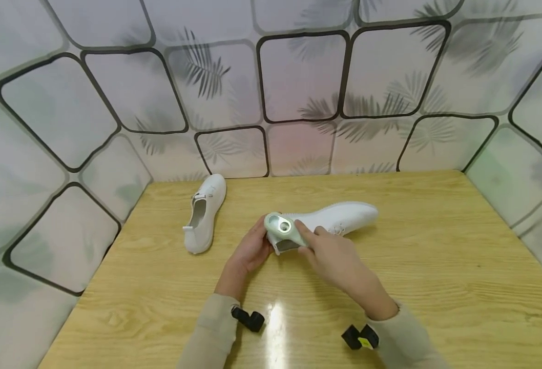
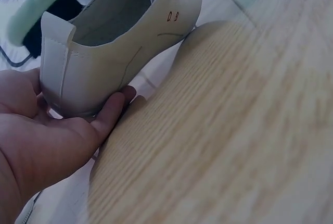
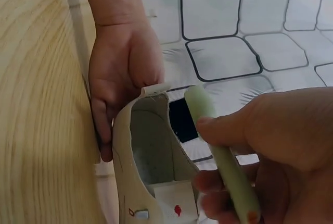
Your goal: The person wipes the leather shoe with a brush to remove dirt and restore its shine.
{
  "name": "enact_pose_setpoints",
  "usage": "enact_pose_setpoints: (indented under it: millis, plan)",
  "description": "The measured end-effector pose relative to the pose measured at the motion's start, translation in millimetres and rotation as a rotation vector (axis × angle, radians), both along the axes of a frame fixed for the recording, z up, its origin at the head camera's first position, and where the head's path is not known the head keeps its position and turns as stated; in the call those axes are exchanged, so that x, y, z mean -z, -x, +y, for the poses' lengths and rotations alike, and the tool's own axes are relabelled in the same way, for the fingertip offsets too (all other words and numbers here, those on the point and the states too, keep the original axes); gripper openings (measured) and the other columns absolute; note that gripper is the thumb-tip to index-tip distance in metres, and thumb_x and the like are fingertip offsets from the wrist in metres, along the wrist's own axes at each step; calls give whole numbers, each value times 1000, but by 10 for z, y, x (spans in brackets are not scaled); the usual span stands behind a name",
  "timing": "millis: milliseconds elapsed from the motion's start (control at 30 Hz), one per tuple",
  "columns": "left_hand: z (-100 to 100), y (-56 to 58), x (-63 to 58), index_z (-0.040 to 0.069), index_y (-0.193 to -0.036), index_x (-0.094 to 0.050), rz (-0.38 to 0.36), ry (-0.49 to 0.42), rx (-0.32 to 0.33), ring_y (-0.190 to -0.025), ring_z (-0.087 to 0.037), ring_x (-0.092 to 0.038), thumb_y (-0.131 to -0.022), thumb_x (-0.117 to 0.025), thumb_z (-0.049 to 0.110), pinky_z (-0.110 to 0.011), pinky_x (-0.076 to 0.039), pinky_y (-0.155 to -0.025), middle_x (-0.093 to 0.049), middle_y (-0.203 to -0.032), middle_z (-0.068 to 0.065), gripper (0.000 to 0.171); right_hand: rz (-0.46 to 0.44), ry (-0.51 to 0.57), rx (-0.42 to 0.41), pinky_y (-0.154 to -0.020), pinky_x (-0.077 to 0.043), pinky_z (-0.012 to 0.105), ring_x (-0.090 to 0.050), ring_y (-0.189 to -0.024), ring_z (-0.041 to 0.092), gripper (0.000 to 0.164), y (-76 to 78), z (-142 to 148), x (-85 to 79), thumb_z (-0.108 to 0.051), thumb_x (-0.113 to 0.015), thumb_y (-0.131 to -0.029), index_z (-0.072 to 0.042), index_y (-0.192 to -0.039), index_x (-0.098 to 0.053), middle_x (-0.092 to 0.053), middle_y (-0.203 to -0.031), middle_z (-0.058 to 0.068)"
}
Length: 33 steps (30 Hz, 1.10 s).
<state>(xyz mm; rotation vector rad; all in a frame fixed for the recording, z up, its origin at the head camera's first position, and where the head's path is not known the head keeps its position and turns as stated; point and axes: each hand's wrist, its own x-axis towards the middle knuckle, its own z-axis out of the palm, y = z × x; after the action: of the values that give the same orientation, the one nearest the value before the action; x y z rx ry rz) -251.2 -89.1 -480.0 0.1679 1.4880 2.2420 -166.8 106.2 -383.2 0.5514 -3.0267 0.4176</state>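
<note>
A white lace-up shoe (image 1: 351,212) lies on its way across the middle of the table, toe to the right, its heel raised in my left hand (image 1: 251,250). The left fingers curl under the heel in the left wrist view, where the shoe's opening (image 2: 112,23) shows. My right hand (image 1: 340,261) grips a pale green brush (image 1: 294,234) by its handle, forefinger along the top. Its dark underside (image 3: 182,122) is against or beside the shoe's far heel side; contact is hidden.
A second white shoe (image 1: 215,212) stands on the left of the wooden table (image 1: 437,266), toe toward the back. A patterned wall covering (image 1: 298,77) encloses the back and sides. Small black devices (image 1: 248,319) sit on both wrists.
</note>
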Motion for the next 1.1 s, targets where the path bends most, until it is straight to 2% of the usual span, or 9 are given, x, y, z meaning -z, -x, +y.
enact_pose_setpoints:
  millis: [133,200,367,467,633,733,900,1000,1100]
  plan:
    - [-9,8,-28,11,-143,-38,-4,-4,19,-106,-13,-55,-111,-22,30,-29,-47,-83,-51,-127,-4,41,-36,19,87,-49,-41,33,-50,-60,20,56,32,144,-92,-29,-56,-101,-5,-149,-43,-63,-92,16]
    - [-19,10,-38,9,-146,-36,-6,4,26,-109,-14,-54,-111,-21,30,-30,-47,-85,-48,-134,-7,44,-91,39,139,-47,-39,32,-47,-58,19,57,43,276,-173,-30,-53,-102,-3,-150,-40,-63,-94,17]
    - [-33,17,-58,7,-149,-33,-2,22,38,-114,-15,-50,-111,-20,30,-31,-46,-87,-41,-142,-12,46,-182,78,256,-42,-34,30,-39,-50,16,60,52,658,-346,-30,-49,-102,-3,-153,-34,-56,-78,11]
    - [-36,18,-70,7,-150,-32,5,21,40,-115,-16,-49,-111,-20,30,-31,-46,-88,-41,-143,-12,46,-186,93,285,-43,-34,31,-38,-49,17,60,64,811,-381,-30,-48,-103,-2,-153,-33,-50,-71,9]
    - [-44,10,-61,7,-149,-33,0,13,25,-115,-16,-49,-111,-21,30,-31,-46,-89,-41,-141,-11,46,-118,86,231,-47,-36,34,-44,-56,21,58,108,719,-282,-28,-46,-103,5,-150,-35,-60,-80,16]
    - [-45,-1,-37,8,-148,-35,-6,10,19,-113,-15,-51,-111,-21,30,-31,-47,-87,-44,-139,-10,45,-105,95,158,-50,-38,33,-48,-61,20,58,106,475,-170,-29,-47,-104,5,-149,-37,-64,-91,18]
    - [-18,-15,-10,11,-143,-37,3,-15,29,-108,-11,-54,-111,-22,30,-28,-47,-85,-51,-129,-3,40,-120,108,46,-56,-45,35,-54,-68,19,57,53,60,-41,-33,-50,-104,-2,-151,-39,-64,-101,16]
    - [-7,-10,-12,13,-142,-37,9,-21,34,-107,-11,-54,-111,-22,30,-28,-46,-85,-52,-125,-2,39,-74,80,36,-58,-47,38,-57,-71,21,56,34,-1,-47,-33,-53,-103,-5,-150,-43,-65,-101,16]
    - [-23,-6,-24,10,-146,-35,13,8,33,-110,-12,-53,-111,-22,31,-29,-46,-86,-49,-133,-6,43,-55,55,73,-53,-44,36,-54,-66,21,55,39,124,-111,-31,-55,-102,-5,-148,-45,-64,-96,17]
